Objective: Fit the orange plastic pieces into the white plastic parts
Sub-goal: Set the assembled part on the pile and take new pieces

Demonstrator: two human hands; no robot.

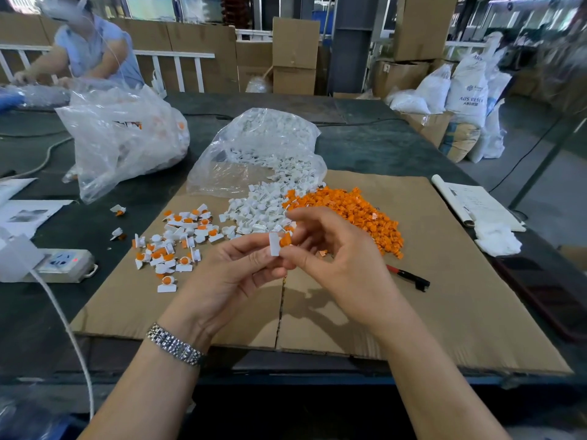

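Note:
My left hand (236, 274) pinches a small white plastic part (274, 244) above the cardboard sheet (444, 281). Right against that part, my right hand (336, 252) pinches an orange plastic piece (285, 240) between thumb and fingers. Behind my hands lie a heap of loose orange pieces (355, 214) and a heap of loose white parts (260, 208) spilling from a clear bag (254, 147). To the left, several white parts with orange pieces in them (178, 246) are scattered on the cardboard.
A red-and-black tool (409, 277) lies right of my hands. A power strip (63, 263) with a white cable sits at the left. A big clear bag (120, 134) stands at the back left, where another person works. Papers (476, 204) and a white cloth (498, 241) lie at the right.

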